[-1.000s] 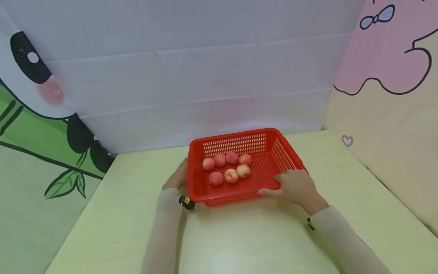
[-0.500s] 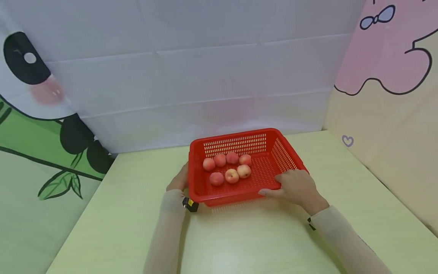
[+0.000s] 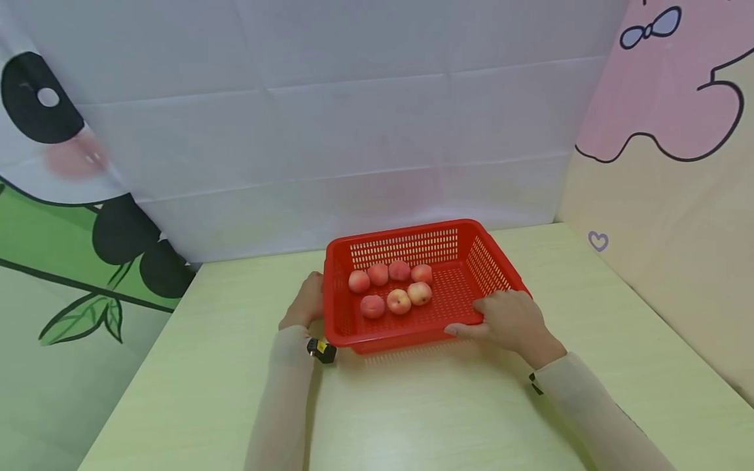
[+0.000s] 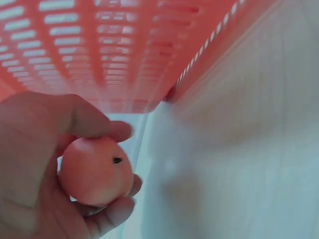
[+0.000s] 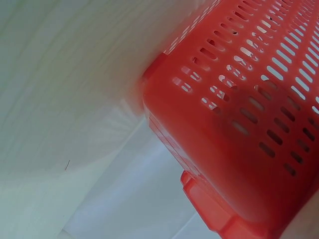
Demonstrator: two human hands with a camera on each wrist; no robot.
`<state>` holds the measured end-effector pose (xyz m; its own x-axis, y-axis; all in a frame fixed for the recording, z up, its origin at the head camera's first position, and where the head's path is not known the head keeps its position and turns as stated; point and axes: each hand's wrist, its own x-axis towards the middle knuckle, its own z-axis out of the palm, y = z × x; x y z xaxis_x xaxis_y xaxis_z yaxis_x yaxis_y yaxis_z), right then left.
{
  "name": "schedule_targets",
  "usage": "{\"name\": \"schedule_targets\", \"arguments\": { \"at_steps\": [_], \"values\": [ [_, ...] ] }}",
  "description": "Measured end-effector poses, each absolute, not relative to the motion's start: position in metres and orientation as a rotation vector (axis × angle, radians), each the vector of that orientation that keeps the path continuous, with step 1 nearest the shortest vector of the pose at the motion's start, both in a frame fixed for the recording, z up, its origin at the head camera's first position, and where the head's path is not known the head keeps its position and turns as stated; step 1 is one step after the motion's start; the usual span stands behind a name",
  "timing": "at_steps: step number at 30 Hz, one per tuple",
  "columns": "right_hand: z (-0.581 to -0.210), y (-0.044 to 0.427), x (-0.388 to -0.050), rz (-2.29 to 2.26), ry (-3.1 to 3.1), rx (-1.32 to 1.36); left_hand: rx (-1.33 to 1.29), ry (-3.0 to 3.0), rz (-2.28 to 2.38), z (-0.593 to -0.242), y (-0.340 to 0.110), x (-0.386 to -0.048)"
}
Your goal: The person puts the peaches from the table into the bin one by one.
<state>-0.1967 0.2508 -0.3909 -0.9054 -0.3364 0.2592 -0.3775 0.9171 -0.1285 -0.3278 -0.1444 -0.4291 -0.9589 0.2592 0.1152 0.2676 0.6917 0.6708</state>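
Observation:
A red slotted plastic basket [image 3: 453, 281] is on the table, with several peaches [image 3: 398, 301] in its left half. At the basket's near right corner, my right hand [image 3: 509, 324] grips the rim, thumb along the front edge. My left hand [image 3: 306, 302] is beside the basket's left wall, its fingers partly hidden there in the head view. The left wrist view shows those fingers curled round one more peach [image 4: 96, 171], a dark spot on its side, outside the basket wall [image 4: 114, 55]. In the right wrist view the basket's underside corner [image 5: 209, 129] fills much of the picture.
The pale wooden table [image 3: 377, 418] extends in front of and to both sides of the basket. A white cloth wall [image 3: 353, 131] stands close behind it. Printed cartoon panels [image 3: 660, 209] flank the table.
My left hand shifted slightly right, then back left, beside the basket. The basket, the peaches in it and my right hand have stayed almost still.

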Motion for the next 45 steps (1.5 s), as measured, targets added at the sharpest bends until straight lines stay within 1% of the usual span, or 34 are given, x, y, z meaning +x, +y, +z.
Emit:
{"name": "schedule_targets", "arguments": {
  "at_steps": [9,13,18,21,25,32,36,40,45],
  "values": [
    [-0.391,0.251,-0.197,0.268,-2.845,0.540,-0.014,-2.822,-1.093,-0.414,-0.151,-0.319],
    [-0.391,0.251,-0.197,0.275,-2.840,0.541,0.054,-2.755,-1.062,-0.404,-0.152,-0.315],
    [-0.390,0.251,-0.197,0.256,-2.858,0.531,0.035,-2.682,-1.030,-0.385,-0.150,-0.308],
    [-0.389,0.252,-0.196,0.246,-2.860,0.530,-0.017,-2.632,-0.996,-0.368,-0.148,-0.299],
    [-0.389,0.251,-0.196,0.256,-2.858,0.526,-0.126,-2.576,-0.902,-0.337,-0.142,-0.280],
    [-0.388,0.249,-0.197,0.247,-2.868,0.521,-0.431,-2.441,-0.706,-0.276,-0.119,-0.238],
    [-0.387,0.249,-0.197,0.236,-2.874,0.513,-0.632,-2.434,-0.666,-0.247,-0.099,-0.223],
    [-0.386,0.249,-0.196,0.237,-2.881,0.516,-0.862,-2.530,-0.637,-0.230,-0.081,-0.220],
    [-0.388,0.248,-0.196,0.240,-2.872,0.521,-1.069,-2.576,-0.578,-0.226,-0.061,-0.225]
  ]
}}
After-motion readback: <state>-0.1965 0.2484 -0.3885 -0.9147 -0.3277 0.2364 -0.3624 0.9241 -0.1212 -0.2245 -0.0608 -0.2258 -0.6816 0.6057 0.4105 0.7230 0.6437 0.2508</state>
